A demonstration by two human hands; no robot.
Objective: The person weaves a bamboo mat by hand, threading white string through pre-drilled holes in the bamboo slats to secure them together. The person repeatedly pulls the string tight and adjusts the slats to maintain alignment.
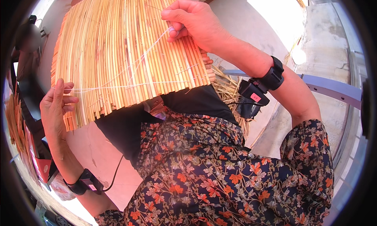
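A mat of straw-coloured reed stalks point(114, 41) lies across my lap, its stalks side by side. White thread point(135, 61) runs over it in several slack strands. Above the mat's right part, my right hand point(192, 23) is closed, with thread looped around its curled fingers. A thin dark line points left from its fingertips; whether it is a needle is too fine to tell. At the mat's left edge, my left hand point(59, 102) has its thumb up and fingers curled, pinching the thread where it crosses the near left side.
Loose straw point(229, 88) lies on the floor to the right, beside a bluish metal bar point(333, 89). A bundle of stalks point(15, 124) stands at the far left. Another person point(29, 49) is at the upper left. A black cable point(116, 175) trails from my left wrist strap.
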